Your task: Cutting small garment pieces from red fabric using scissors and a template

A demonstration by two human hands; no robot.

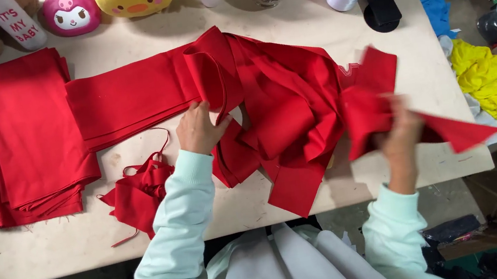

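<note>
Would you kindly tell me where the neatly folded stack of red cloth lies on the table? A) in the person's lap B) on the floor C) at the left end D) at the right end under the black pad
C: the folded stack lies flat at the table's left end, apart from both hands.

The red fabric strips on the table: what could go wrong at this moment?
The right hand lifts a red piece near the table edge; it may slip to the floor. The tangled strips under the left hand could drag along and upset the folded stack.
</note>
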